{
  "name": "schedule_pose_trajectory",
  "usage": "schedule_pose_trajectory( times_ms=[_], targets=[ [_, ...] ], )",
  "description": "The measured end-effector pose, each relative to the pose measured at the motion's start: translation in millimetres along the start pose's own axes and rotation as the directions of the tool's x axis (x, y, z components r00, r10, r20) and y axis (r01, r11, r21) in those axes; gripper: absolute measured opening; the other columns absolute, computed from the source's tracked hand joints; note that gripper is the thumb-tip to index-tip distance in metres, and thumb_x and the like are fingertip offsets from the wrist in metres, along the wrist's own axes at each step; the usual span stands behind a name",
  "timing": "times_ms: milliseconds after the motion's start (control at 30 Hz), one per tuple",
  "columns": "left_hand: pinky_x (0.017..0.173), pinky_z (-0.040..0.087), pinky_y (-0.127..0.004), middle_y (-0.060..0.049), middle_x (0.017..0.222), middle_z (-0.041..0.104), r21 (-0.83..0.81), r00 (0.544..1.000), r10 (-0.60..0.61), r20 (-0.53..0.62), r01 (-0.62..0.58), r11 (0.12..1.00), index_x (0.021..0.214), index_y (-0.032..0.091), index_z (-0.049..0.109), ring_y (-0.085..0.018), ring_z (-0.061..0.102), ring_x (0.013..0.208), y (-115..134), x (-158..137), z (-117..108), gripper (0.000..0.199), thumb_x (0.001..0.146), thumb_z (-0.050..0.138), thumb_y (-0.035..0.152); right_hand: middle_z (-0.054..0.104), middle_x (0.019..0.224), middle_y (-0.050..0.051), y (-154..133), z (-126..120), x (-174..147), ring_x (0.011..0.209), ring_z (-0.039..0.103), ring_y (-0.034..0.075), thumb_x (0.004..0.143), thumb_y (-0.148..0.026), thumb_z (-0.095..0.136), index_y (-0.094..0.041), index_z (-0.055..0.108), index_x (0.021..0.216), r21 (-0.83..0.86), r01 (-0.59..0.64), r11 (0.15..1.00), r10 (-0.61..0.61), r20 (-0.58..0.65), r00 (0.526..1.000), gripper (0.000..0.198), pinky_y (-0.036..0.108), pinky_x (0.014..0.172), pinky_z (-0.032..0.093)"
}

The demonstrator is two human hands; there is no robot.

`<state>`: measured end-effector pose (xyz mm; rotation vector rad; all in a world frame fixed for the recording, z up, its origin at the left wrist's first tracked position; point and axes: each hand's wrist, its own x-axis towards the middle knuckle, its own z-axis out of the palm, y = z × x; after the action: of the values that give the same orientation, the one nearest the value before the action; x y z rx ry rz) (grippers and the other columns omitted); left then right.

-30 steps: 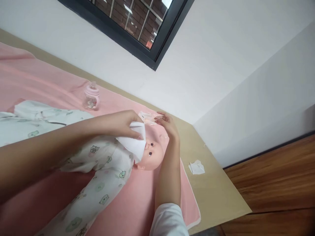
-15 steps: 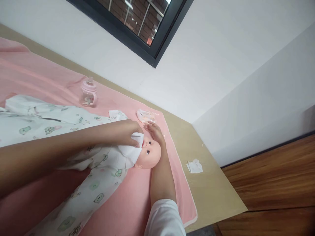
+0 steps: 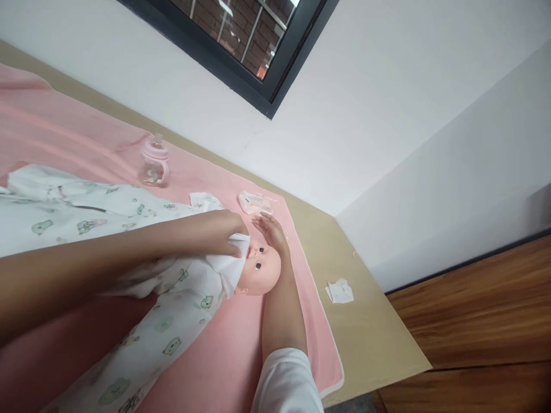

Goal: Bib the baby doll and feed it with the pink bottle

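A baby doll (image 3: pixel 264 272) lies on its back on a pink blanket (image 3: pixel 202 355), dressed in a white outfit (image 3: pixel 167 321) printed with green animals. My left hand (image 3: pixel 230 229) reaches in from the left and pinches a thin white cloth (image 3: pixel 239 246) at the doll's mouth and chin. Its fingertips are partly hidden. Beyond the doll's head, my right hand (image 3: pixel 270 229) rests with fingers stretched out, holding nothing. The right forearm curves around the top of the head, touching or very close to it.
A pink-topped baby bottle (image 3: pixel 155 163) stands upright on the blanket near the wall. Close to my right fingertips lies a small clear packet (image 3: pixel 255 202). A folded white tissue (image 3: pixel 340 291) sits on the wooden table (image 3: pixel 370 338). A dark-framed window (image 3: pixel 275 92) is above.
Almost nothing differs. My left hand and the white cloth have shifted very slightly left at the doll's mouth; the right hand stays in place.
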<state>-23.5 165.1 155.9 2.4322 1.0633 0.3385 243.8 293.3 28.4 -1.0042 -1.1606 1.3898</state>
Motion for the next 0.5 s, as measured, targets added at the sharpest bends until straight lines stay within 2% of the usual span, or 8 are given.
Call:
schedule_pose_trajectory(
  times_ms=[200,367,500],
  targets=[
    [0.055,0.026,-0.031,-0.004,0.063,0.051,0.029,0.996,0.055,-0.07,-0.053,0.998,0.06,0.02,0.038,-0.019,0.047,0.059,-13.5,2.5,3.4,0.025,0.075,0.058,0.027,0.076,0.09,0.002,-2.6,2.9,-2.8,0.091,0.073,0.017,0.072,-0.031,0.081,-0.019,0.066,0.105,-0.004,-0.014,1.0,0.013,-0.025,1.0,0.038,0.039,0.11,0.051],
    [0.057,0.027,-0.032,-0.006,0.069,0.055,0.024,0.994,0.069,-0.087,-0.067,0.997,0.063,0.02,0.04,-0.021,0.05,0.065,-14.3,1.4,3.8,0.021,0.075,0.056,0.025,0.076,0.092,0.002,-5.2,6.9,-7.0,0.091,0.073,0.017,0.07,-0.03,0.082,-0.019,0.065,0.105,-0.015,-0.003,1.0,0.003,-0.019,1.0,0.04,0.039,0.111,0.05],
    [0.058,0.027,-0.032,-0.005,0.068,0.054,0.04,0.995,0.049,-0.085,-0.046,0.998,0.064,0.02,0.039,-0.02,0.049,0.064,-12.1,-0.4,1.8,0.022,0.077,0.055,0.026,0.077,0.097,0.004,-4.0,6.6,-7.5,0.096,0.073,0.018,0.074,-0.03,0.079,-0.019,0.064,0.109,-0.035,0.006,0.999,-0.006,-0.007,1.0,0.04,0.039,0.111,0.05]
  ],
)
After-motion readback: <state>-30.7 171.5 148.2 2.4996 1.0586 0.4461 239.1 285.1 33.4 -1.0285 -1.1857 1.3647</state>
